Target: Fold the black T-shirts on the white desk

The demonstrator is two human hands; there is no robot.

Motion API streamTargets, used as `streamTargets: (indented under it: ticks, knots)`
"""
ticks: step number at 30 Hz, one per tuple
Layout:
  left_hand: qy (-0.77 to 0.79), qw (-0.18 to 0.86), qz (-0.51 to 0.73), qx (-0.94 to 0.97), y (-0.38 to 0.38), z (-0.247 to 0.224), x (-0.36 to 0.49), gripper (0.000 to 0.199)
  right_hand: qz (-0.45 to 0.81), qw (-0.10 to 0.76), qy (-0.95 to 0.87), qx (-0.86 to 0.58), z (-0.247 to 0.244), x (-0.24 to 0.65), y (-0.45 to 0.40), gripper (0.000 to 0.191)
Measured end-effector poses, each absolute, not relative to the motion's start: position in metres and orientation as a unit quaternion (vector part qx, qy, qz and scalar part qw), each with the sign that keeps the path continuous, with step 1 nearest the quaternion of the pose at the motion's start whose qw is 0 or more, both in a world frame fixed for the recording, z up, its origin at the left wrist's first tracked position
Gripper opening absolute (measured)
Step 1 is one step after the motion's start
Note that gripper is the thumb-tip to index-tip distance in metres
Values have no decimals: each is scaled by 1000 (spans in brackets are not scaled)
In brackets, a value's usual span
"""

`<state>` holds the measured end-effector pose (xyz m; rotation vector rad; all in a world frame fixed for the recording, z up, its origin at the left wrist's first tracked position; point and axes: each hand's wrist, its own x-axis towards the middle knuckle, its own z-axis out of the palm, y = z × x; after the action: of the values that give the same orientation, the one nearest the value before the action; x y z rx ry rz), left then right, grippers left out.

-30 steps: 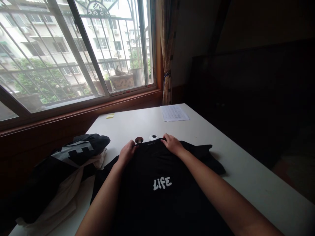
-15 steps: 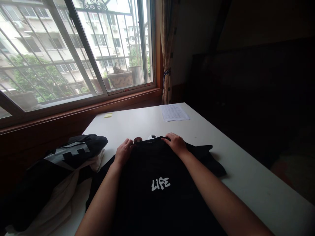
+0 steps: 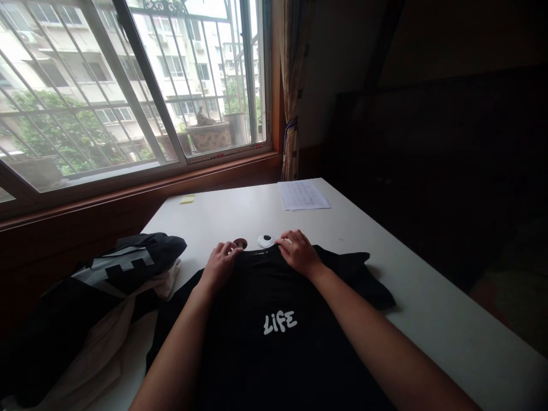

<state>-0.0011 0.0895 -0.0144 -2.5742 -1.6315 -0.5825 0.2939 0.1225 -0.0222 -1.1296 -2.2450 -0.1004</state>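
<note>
A black T-shirt (image 3: 274, 285) with a white printed word lies spread over the white table, its collar toward the far side. My left hand (image 3: 221, 262) pinches the shirt at the left end of the collar. At the collar's right end, the fingers of my right hand (image 3: 297, 249) are closed on the fabric. Just beyond the collar are a white round piece with a black spot (image 3: 266, 240) and a brown round object (image 3: 241, 243), partly hidden by my left fingertips.
Dark and pale clothes (image 3: 128, 268) are heaped on the table's left side. Farther back on the white table (image 3: 231, 211) are a yellow sticky note (image 3: 187, 199) and printed paper (image 3: 305, 195). A window (image 3: 128, 85) and tied curtain (image 3: 291, 114) stand behind.
Both hands have moved slightly closer together at the collar. The collar sits a little lower and nearer, so more of the white round piece shows.
</note>
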Motion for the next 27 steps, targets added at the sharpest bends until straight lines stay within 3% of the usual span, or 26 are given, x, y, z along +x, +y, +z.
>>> streamTargets:
  ticks: [4, 8, 27]
  knots:
    - [-440, 9, -144, -886, 87, -12, 11, 52, -8, 274, -910, -311, -21, 280, 115, 34]
    - [-438, 6, -133, -889, 88, -15, 16, 58, 5, 234, -921, -312, -27, 273, 115, 42]
    - [-441, -26, -178, -879, 85, -17, 11, 52, 46, 261, -910, -320, -29, 276, 117, 32]
